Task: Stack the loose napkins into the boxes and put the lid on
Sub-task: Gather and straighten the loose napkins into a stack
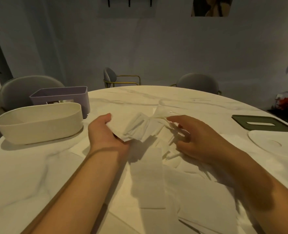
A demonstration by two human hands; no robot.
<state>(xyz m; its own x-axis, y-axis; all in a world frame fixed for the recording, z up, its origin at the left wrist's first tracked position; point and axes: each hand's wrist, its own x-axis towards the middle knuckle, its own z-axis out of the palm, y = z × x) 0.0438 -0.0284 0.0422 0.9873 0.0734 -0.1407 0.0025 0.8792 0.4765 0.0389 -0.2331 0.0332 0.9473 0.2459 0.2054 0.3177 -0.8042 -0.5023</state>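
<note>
The left grip [104,132] holds a crumpled bundle of white paper napkins [139,127] above the pale marble surface [38,166], right of the cream oval plastic box [38,130]. The blurred right grip [194,141] meets its end; whether pinching, I cannot tell.

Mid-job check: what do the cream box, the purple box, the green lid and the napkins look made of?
Cream box: likely matte plastic, smooth moulded wall, rounded ends. Purple box: same look, matte plastic, sharper corners. Green lid: probably matte plastic too, flat with a cut slot. Napkins: thin soft paper, creased and drooping.
</note>
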